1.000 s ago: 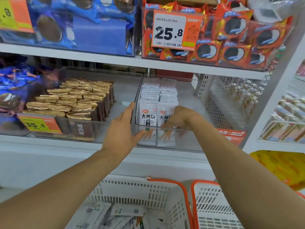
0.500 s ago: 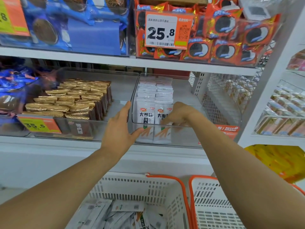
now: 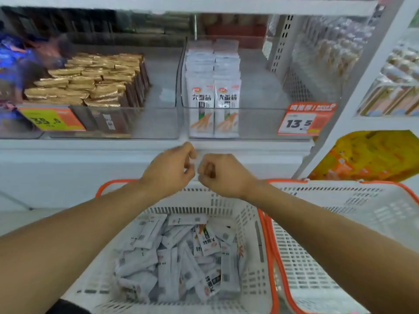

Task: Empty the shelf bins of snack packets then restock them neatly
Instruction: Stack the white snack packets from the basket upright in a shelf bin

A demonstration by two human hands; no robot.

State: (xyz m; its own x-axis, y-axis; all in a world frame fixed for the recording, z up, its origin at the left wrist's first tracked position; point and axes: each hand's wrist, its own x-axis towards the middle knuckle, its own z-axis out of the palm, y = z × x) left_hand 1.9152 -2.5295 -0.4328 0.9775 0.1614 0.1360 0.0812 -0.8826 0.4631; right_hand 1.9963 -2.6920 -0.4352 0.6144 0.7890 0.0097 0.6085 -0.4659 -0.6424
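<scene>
At the far left of the frame, blurred blue packets (image 3: pixel 13 53) crowd the shelf's edge. Next to them a clear bin (image 3: pixel 156 123) holds gold-topped brown wafer packs (image 3: pixel 90 80) standing in tight rows, filling its left part, with an orange and yellow price tag (image 3: pixel 53 120) stuck to its front.

Just right of centre, a second clear bin (image 3: pixel 256 123) holds white snack packets (image 3: pixel 213 87) standing upright in two neat columns against its left wall; the rest of that bin is bare floor. An orange price tag reading 13.5 (image 3: pixel 306 120) sits at its right front corner.

Below the shelf edge, in the middle of the frame, both hands hang in the air close together, almost touching. The left hand (image 3: pixel 169 169) has its fingers curled inward and I see nothing in it. The right hand (image 3: pixel 223 174) is balled into a loose fist, also holding nothing that shows.

Under them, at lower centre, a white basket with an orange rim (image 3: pixel 249 214) holds a loose heap of the same white packets (image 3: pixel 181 257), lying every which way. Touching its right side is a second white basket (image 3: pixel 340 223). Above that, at right, a yellow and orange bag (image 3: pixel 371 155) lies on a lower shelf, and further packaged goods (image 3: pixel 396 91) sit blurred at the upper right.
</scene>
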